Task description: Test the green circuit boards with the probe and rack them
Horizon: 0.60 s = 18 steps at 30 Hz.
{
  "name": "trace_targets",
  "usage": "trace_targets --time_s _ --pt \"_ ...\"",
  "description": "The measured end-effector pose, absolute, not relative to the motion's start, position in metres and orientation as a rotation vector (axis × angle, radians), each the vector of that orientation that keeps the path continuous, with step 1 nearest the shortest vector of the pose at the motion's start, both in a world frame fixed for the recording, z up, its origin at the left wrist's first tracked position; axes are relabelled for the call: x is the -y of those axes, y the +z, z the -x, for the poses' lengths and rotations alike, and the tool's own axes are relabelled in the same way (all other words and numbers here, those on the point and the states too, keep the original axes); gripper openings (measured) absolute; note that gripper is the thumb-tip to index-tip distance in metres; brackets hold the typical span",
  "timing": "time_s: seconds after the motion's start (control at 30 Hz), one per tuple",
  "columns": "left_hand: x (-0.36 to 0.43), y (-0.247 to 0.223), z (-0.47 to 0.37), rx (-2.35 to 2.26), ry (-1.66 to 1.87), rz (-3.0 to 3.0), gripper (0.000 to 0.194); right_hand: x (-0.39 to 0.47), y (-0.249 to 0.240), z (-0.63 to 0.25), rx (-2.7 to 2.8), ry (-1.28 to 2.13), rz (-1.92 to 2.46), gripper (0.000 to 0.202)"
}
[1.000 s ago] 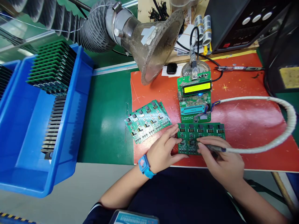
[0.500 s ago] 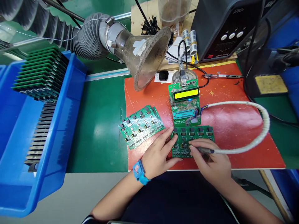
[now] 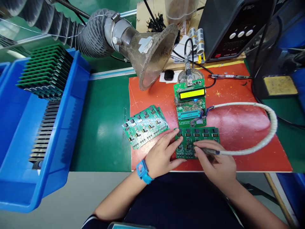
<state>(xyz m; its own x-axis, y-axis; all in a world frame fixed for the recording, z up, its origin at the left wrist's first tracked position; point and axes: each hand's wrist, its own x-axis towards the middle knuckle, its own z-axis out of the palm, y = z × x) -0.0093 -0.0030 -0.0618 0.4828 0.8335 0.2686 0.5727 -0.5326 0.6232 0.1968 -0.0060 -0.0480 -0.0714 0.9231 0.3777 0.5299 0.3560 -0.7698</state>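
Note:
A green circuit board [image 3: 206,135] with several small digit displays lies flat on the red mat, apparently over another board. My left hand [image 3: 160,154] rests at its left end, fingers spread, fingertips touching the board and thumb by the lower edge. In my right hand [image 3: 220,162] is a dark pen-like probe [image 3: 209,150], pinched between thumb and fingers. Its tip is over the board's middle, hidden by my fingertips. A white-wrapped cable [image 3: 271,127] loops from the probe to a programmer board [image 3: 179,123] with a lit yellow screen [image 3: 192,94].
More circuit boards [image 3: 145,125] lie overlapped left of my hands. A fume extractor hood [image 3: 150,54] hangs above them. At far left, a blue bin [image 3: 78,82] holds upright green boards [image 3: 45,70]. A black soldering station [image 3: 235,28], a pen-like tool [image 3: 231,76] and a yellow sponge [image 3: 280,85] are at right.
The whole view has shifted slightly. Both hands, the probe and the board keep nearly the same places relative to each other.

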Motion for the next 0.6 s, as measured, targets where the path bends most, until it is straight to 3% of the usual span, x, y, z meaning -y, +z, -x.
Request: trace_targets --time_s 0.23,0.6 --pt "0.003 -0.064 0.009 -1.135 0.781 -2.266 0.075 0.009 -0.051 -0.203 1.757 0.603 1.329 0.006" --pt "0.003 -0.064 0.009 -1.126 0.825 -2.28 0.07 0.019 -0.042 -0.187 1.57 0.772 1.389 0.006"
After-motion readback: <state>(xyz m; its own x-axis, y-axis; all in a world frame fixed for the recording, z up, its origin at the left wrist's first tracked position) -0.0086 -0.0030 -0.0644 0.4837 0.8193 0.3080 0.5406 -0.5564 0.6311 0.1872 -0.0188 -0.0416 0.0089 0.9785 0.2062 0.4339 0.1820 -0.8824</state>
